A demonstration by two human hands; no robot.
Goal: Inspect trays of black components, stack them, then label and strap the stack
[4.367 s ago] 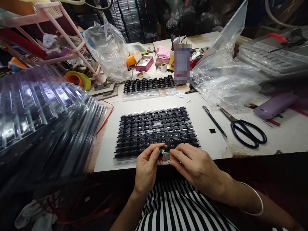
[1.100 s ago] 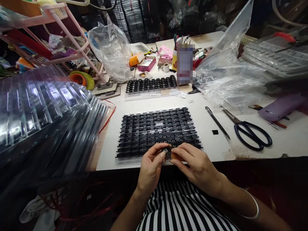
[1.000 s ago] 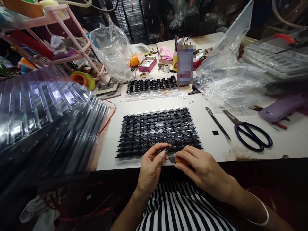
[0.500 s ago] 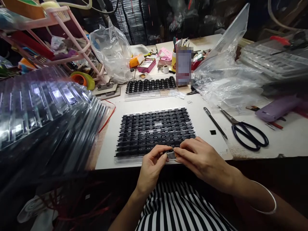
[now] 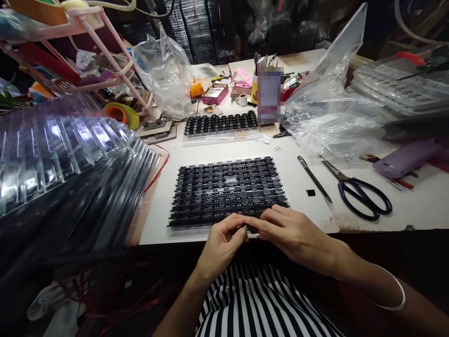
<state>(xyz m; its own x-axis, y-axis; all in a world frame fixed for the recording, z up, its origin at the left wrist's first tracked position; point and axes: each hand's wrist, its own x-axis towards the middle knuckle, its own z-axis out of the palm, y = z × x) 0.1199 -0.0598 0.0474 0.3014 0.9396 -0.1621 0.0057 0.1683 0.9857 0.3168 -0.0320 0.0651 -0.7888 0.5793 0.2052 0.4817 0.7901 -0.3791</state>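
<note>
My left hand (image 5: 226, 241) is closed in a pinch at the front edge of the white table. My right hand (image 5: 287, 230) meets it there, its fingers closed and its index fingertip against the left hand's fingers. A small dark part shows a little between the fingertips, but most of it is hidden and its kind cannot be made out. Right behind the hands lies a clear plastic tray (image 5: 175, 231) filled with rows of small black parts (image 5: 228, 187). The fingers of my right hand cover its near right corner.
A second tray of black parts (image 5: 220, 122) lies farther back. To the right are a pen-like tool (image 5: 313, 178), a small black square (image 5: 310, 192) and scissors (image 5: 361, 193). Stacked clear trays (image 5: 66, 145) crowd the left; plastic bags (image 5: 336, 117) lie at back right.
My hands have drawn closer together, and the right index finger now reaches over to the left fingers. The small piece that showed between them is mostly covered.
</note>
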